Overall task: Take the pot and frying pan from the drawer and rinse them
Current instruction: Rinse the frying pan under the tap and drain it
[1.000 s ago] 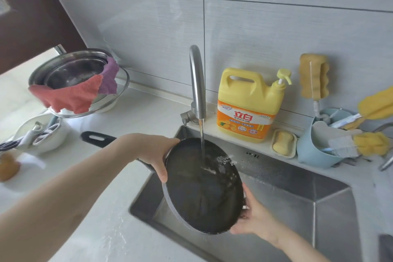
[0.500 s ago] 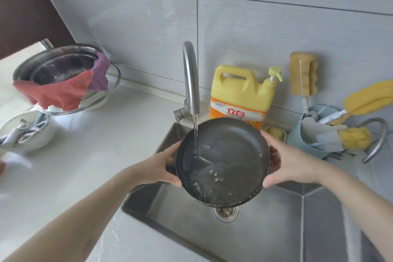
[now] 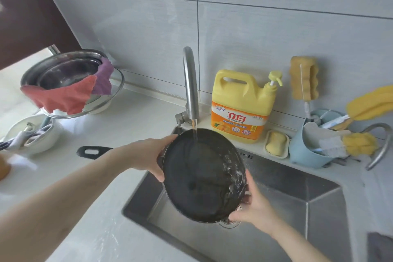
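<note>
The frying pan (image 3: 202, 174) is tilted over the sink (image 3: 297, 189) in the centre of the frame, under water running from the tap (image 3: 190, 83). The left hand (image 3: 146, 156) grips its upper left rim, and the right hand (image 3: 253, 204) grips the lower right rim. The left forearm hides most of the pan's handle (image 3: 91, 152). Water blurs the pan's right side. A steel pot (image 3: 66, 70) stands at the upper left, partly covered by cloths (image 3: 68, 95).

A yellow detergent jug (image 3: 244, 104) is standing on the ledge behind the sink, wearing an orange label with two large red Chinese characters, 立白. Smaller lines of Chinese print are running beneath them, too fine to read. No other readable text is showing anywhere else.
</note>
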Available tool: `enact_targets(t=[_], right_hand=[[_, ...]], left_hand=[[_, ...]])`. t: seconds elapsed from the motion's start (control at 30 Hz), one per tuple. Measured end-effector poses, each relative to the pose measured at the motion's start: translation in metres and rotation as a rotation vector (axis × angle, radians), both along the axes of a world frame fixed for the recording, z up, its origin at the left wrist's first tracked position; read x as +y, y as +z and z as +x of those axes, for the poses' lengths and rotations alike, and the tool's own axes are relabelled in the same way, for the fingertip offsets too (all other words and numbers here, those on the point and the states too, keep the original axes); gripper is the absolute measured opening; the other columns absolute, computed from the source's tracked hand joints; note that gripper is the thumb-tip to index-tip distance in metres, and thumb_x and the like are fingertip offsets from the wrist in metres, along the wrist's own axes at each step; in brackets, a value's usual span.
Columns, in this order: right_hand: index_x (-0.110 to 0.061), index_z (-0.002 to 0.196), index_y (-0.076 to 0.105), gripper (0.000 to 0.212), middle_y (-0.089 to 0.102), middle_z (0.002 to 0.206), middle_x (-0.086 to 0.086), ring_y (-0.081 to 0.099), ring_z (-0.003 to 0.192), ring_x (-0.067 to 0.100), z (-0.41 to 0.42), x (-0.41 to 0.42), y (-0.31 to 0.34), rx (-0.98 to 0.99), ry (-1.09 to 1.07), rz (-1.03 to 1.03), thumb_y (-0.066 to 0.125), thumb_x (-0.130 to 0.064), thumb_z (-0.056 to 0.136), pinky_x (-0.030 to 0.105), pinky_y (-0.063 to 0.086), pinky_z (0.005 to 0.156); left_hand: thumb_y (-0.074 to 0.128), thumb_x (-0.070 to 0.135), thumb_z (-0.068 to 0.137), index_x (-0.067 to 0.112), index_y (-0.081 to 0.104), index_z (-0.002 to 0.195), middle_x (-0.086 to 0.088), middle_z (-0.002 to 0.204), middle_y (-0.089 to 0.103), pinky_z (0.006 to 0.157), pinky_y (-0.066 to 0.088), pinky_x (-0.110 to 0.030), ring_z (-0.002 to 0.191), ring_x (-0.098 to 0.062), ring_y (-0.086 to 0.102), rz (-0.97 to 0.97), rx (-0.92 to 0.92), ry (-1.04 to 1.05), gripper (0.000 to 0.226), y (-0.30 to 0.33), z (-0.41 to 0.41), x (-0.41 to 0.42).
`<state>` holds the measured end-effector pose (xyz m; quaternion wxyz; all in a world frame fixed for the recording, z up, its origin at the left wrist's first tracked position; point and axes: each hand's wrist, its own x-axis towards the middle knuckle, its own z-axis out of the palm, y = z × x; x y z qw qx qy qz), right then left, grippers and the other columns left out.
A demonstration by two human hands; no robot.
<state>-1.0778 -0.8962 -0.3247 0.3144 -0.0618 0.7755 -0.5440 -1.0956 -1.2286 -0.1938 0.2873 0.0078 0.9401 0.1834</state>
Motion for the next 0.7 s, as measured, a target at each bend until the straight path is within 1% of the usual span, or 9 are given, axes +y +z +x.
enact_targets(t=[0.07, 0.13, 0.2, 0.27, 0.37, 0.47, 0.53, 0.63, 0.7], right_hand=[[-0.059, 0.145, 0.001, 0.142, 0.039, 0.148, -0.016, 0.054, 0.122, 0.004, -0.011, 0.004, 0.001, 0.157, -0.024, 0.056, 0.096, -0.018, 0.048, 0.034, 0.044, 0.106], [-0.065, 0.140, 0.002, 0.139, 0.028, 0.148, -0.032, 0.041, 0.130, -0.007, -0.025, 0.017, 0.011, 0.300, -0.010, 0.111, 0.096, -0.019, 0.048, 0.020, 0.036, 0.108], [-0.065, 0.140, -0.003, 0.139, 0.020, 0.149, -0.037, 0.032, 0.137, -0.006, -0.038, 0.033, 0.024, 0.429, -0.005, 0.180, 0.096, -0.023, 0.052, 0.024, 0.030, 0.112], [-0.060, 0.143, -0.010, 0.140, 0.015, 0.157, -0.025, 0.028, 0.142, 0.004, -0.048, 0.051, 0.035, 0.540, -0.008, 0.281, 0.095, -0.027, 0.056, 0.032, 0.028, 0.116], [-0.051, 0.146, -0.010, 0.137, 0.023, 0.156, -0.006, 0.037, 0.139, 0.019, -0.051, 0.067, 0.052, 0.675, -0.010, 0.414, 0.093, -0.022, 0.059, 0.024, 0.031, 0.107], [-0.027, 0.151, 0.004, 0.140, 0.051, 0.135, 0.026, 0.061, 0.113, 0.036, -0.052, 0.073, 0.071, 0.971, -0.138, 0.539, 0.096, -0.022, 0.045, 0.038, 0.054, 0.079], [-0.019, 0.152, 0.011, 0.134, 0.055, 0.126, 0.033, 0.053, 0.113, 0.032, -0.049, 0.075, 0.082, 1.081, -0.162, 0.536, 0.093, -0.026, 0.046, 0.039, 0.055, 0.074], [-0.037, 0.144, 0.011, 0.102, 0.031, 0.150, 0.010, 0.029, 0.138, 0.024, -0.039, 0.074, 0.106, 0.882, -0.136, 0.486, 0.075, -0.042, 0.066, 0.036, 0.034, 0.109], [-0.036, 0.137, 0.005, 0.094, 0.021, 0.155, 0.005, 0.021, 0.145, 0.026, -0.034, 0.077, 0.114, 0.773, -0.192, 0.428, 0.062, -0.053, 0.065, 0.035, 0.019, 0.116]], left_hand=[[0.084, 0.038, 0.064, 0.054, -0.001, 0.146, 0.012, 0.089, 0.063, 0.067, 0.044, -0.023, 0.080, -0.008, 0.058, -0.017, 0.103, 0.023, 0.120, -0.018, 0.005, 0.003], [0.082, 0.043, 0.065, 0.051, -0.010, 0.147, 0.005, 0.105, 0.067, 0.076, 0.048, -0.030, 0.093, -0.021, 0.061, -0.008, 0.214, 0.051, 0.124, -0.038, 0.010, 0.012], [0.081, 0.048, 0.068, 0.046, -0.013, 0.150, -0.001, 0.116, 0.065, 0.075, 0.046, -0.031, 0.101, -0.027, 0.061, -0.006, 0.347, 0.086, 0.125, -0.057, 0.017, 0.027], [0.078, 0.054, 0.071, 0.041, -0.015, 0.150, -0.004, 0.112, 0.065, 0.067, 0.044, -0.030, 0.097, -0.027, 0.062, 0.025, 0.543, 0.090, 0.124, -0.075, 0.024, 0.043], [0.080, 0.053, 0.069, 0.033, -0.013, 0.153, -0.009, 0.095, 0.069, 0.049, 0.052, -0.034, 0.081, -0.028, 0.067, 0.085, 0.863, 0.056, 0.127, -0.095, 0.034, 0.062], [0.058, 0.061, 0.083, 0.016, 0.006, 0.154, -0.010, 0.084, 0.066, 0.040, 0.050, -0.032, 0.069, -0.025, 0.066, 0.065, 1.118, 0.081, 0.098, -0.094, 0.033, 0.073], [0.045, 0.063, 0.092, 0.008, 0.018, 0.146, -0.010, 0.092, 0.061, 0.044, 0.051, -0.032, 0.075, -0.023, 0.063, 0.015, 1.281, 0.038, 0.081, -0.086, 0.031, 0.078], [0.061, 0.052, 0.088, 0.004, 0.022, 0.142, -0.005, 0.100, 0.048, 0.053, 0.050, -0.033, 0.081, -0.019, 0.053, -0.024, 1.452, -0.036, 0.082, -0.071, 0.027, 0.079], [0.078, 0.041, 0.078, 0.006, 0.017, 0.148, -0.005, 0.097, 0.047, 0.061, 0.044, -0.030, 0.079, -0.020, 0.050, -0.041, 1.529, -0.078, 0.100, -0.063, 0.026, 0.078]])
